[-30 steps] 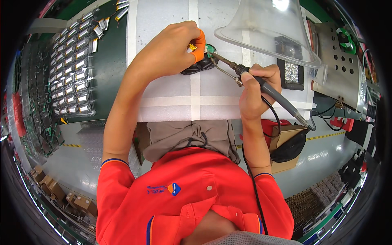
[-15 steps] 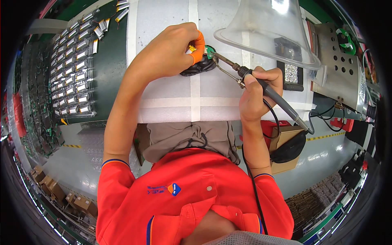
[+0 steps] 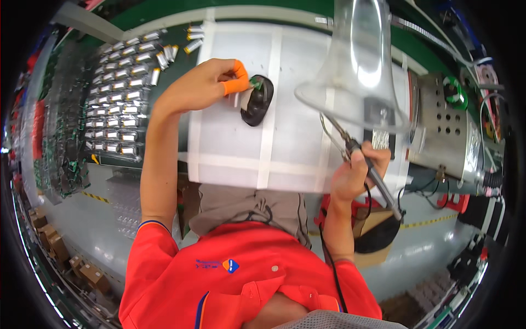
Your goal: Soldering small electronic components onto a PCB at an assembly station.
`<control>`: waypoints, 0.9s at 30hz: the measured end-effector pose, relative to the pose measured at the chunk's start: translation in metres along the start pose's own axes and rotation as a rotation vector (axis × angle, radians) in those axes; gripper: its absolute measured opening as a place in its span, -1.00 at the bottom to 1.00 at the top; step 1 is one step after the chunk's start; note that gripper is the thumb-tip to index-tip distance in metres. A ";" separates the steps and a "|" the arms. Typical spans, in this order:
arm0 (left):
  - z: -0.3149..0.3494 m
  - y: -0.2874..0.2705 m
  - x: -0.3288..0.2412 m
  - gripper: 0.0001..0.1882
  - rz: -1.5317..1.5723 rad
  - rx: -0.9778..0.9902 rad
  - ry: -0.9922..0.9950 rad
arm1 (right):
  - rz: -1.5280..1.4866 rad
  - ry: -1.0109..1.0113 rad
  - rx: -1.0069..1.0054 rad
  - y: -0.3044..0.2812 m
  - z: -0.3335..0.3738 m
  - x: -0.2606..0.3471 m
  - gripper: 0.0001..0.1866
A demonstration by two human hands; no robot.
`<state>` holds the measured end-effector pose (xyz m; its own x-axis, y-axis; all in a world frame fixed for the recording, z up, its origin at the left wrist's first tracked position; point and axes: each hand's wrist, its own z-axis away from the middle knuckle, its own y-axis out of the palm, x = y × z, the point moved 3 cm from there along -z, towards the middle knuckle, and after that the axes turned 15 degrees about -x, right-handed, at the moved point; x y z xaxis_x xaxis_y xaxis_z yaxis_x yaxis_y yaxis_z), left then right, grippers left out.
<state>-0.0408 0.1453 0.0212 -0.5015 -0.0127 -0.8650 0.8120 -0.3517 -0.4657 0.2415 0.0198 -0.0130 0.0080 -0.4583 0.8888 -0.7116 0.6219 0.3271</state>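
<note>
My left hand point(image 3: 211, 85), with orange finger cots on thumb and index finger, pinches a small green circuit board point(image 3: 256, 83) at its edge. The board is over the top end of a rounded black holder point(image 3: 259, 104) on the white mat. Below those fingers shows a blurred pale battery point(image 3: 236, 101); its wires cannot be made out. Off to the right, my right hand point(image 3: 359, 170) grips a grey soldering iron point(image 3: 379, 183) with a thin metal tube along its front. The iron's tip points up and left, apart from the board, near the clear hood's rim.
A clear funnel-shaped hood point(image 3: 356, 71) hangs over the right of the white mat point(image 3: 224, 148). Behind my right hand lies a dark tray of metal shavings point(image 3: 381, 136), beside a perforated metal box point(image 3: 438, 131). Rows of silver batteries point(image 3: 118, 98) cover the left side.
The soldering iron has drawn back from the board, to the right and nearer me. My left hand and the board have shifted left, and the black holder has turned more upright. The view has shifted too.
</note>
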 end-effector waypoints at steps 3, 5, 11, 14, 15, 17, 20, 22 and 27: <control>-0.005 -0.040 -0.007 -0.88 -0.047 -0.167 -0.034 | 0.033 0.010 -0.014 -0.007 0.003 -0.002 -0.80; -0.020 -0.070 -0.004 -0.85 -0.063 -0.302 -0.045 | 0.003 0.027 -0.016 -0.010 0.005 -0.003 -0.80; -0.104 -0.160 0.016 -0.75 -0.212 -0.623 -0.156 | -0.019 0.081 -0.002 -0.003 0.006 0.005 -0.81; -0.154 -0.216 0.072 -0.65 0.168 -0.959 -0.269 | -0.043 0.094 0.015 -0.002 0.006 0.003 -0.80; -0.168 -0.217 0.076 -0.65 0.167 -0.959 -0.258 | -0.044 0.094 0.016 -0.003 0.005 0.000 -0.79; -0.184 -0.219 0.077 -0.49 -0.216 -1.231 -0.208 | -0.050 0.067 0.014 -0.001 0.001 0.000 -0.81; -0.207 -0.170 0.063 -0.44 -0.495 -0.956 0.030 | -0.019 0.076 -0.008 0.000 -0.001 0.002 -0.81; -0.212 -0.146 0.058 -0.48 -0.507 -0.923 0.062 | -0.003 0.105 -0.016 0.002 -0.001 0.003 -0.79; -0.219 -0.073 0.041 -0.66 -0.506 -1.122 0.234 | 0.013 0.080 -0.002 0.001 0.002 -0.002 -0.78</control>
<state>-0.0549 0.3753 -0.0211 -0.8593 0.0979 -0.5021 0.4081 0.7230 -0.5574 0.2392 0.0199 -0.0154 0.0550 -0.3978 0.9158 -0.7109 0.6285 0.3157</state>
